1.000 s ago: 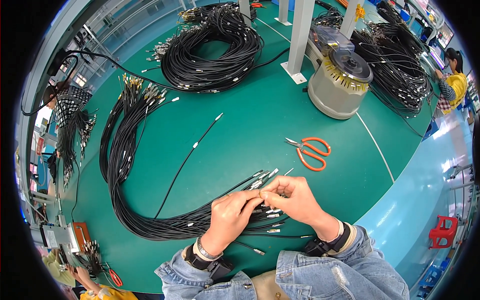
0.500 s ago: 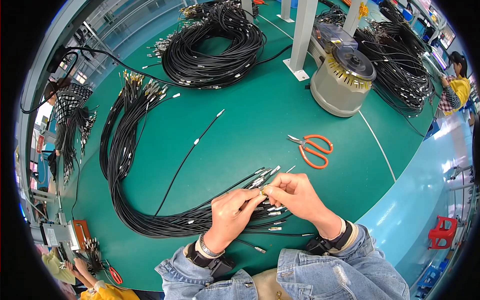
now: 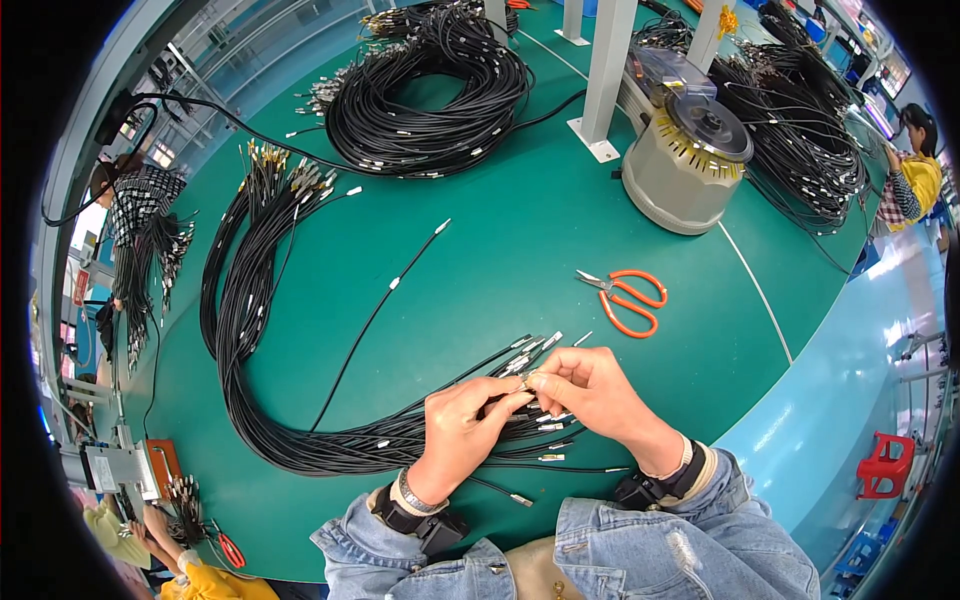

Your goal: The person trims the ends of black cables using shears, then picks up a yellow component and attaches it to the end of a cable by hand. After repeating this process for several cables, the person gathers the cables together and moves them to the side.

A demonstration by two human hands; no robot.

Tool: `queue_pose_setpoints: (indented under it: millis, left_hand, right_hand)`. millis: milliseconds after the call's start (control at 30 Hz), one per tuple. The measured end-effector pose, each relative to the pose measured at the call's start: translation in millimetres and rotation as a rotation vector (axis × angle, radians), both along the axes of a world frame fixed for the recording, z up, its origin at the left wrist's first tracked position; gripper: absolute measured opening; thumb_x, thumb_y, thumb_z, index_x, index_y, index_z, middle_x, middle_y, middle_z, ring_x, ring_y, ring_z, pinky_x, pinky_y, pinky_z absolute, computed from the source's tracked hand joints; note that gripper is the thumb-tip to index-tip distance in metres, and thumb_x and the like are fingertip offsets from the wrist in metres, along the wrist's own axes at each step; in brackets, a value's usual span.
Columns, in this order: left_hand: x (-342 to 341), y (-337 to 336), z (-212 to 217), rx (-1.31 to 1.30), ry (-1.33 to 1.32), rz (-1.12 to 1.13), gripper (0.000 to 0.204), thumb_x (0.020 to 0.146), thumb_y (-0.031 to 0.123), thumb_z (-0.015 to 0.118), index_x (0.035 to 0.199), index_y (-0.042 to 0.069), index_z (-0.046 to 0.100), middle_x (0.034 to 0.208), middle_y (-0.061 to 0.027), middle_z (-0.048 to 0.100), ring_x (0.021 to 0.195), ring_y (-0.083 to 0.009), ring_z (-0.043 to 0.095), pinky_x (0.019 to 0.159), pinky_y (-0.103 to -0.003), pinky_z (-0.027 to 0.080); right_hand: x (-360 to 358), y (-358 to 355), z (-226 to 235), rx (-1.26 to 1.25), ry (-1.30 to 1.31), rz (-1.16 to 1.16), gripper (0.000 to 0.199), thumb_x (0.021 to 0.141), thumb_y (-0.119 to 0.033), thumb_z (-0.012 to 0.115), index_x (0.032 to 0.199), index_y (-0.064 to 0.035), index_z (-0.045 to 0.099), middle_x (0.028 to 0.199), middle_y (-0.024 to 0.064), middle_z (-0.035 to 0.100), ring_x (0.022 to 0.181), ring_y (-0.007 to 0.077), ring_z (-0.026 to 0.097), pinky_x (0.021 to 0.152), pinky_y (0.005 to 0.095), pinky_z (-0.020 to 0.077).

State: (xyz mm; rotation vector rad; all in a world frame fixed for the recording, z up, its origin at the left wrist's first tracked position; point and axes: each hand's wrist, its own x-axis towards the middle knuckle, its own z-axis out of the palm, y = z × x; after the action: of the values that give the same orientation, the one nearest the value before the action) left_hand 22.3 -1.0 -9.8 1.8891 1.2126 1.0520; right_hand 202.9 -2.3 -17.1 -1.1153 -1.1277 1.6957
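Note:
My left hand (image 3: 460,415) and my right hand (image 3: 597,397) meet fingertip to fingertip over the near part of the table. Between them they pinch a small metallic cable connector (image 3: 525,382), mostly covered by the fingers. Beneath both hands lie the white-tagged ends of a thick bundle of black cables (image 3: 300,445), which curves away to the left and back. A single black cable (image 3: 362,335) reaches out from the bundle across the table. Orange-handled scissors (image 3: 625,298) rest open beyond my right hand.
A round grey machine (image 3: 682,170) stands at the back right beside a white metal post (image 3: 606,80). Coiled black cables (image 3: 430,140) lie at the back, more cables (image 3: 790,140) at far right. Co-workers sit around the green table (image 3: 500,270). A red stool (image 3: 885,465) stands right.
The fingers have shifted very slightly around the connector, which shows less of its gold colour now. Everything else stays where it was.

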Motion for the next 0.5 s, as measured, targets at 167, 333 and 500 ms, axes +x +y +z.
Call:
queue_pose_setpoints:
  millis: [167,333,500]
  left_hand:
    - [-8,-8,-11,-0.06,0.005,0.041,0.012,0.074,0.001,0.075,0.083,0.0,0.067,0.069,-0.0074,0.066,0.055,-0.0096,0.059,0.048,-0.022,0.044]
    - [-7,-9,-15,0.063,0.092,0.02,0.012,0.074,0.001,0.075,0.081,0.001,0.065,0.066,-0.0067,0.064,0.051,-0.0116,0.056,0.046,-0.024,0.042]
    - [-6,-8,-21,0.176,0.115,0.019,0.012,0.073,0.001,0.075,0.078,0.002,0.063,0.066,-0.0072,0.063,0.05,-0.0145,0.055,0.045,-0.025,0.042]
  right_hand:
    - [-1,0,-2,-0.024,0.069,-0.012,0.012,0.09,-0.01,0.06,0.085,0.001,0.062,0.074,0.0026,0.062,0.067,0.0069,0.057,0.059,0.0215,0.0467]
    - [-9,-5,-12,0.179,-0.114,0.052,0.014,0.088,-0.011,0.062,0.089,0.0028,0.061,0.074,0.0019,0.06,0.07,0.0069,0.055,0.06,0.0243,0.0462]
    - [-5,-3,-10,0.084,-0.138,0.085,0.009,0.087,-0.007,0.065,0.088,0.0014,0.062,0.076,0.001,0.062,0.071,0.0055,0.055,0.063,0.0231,0.0465]
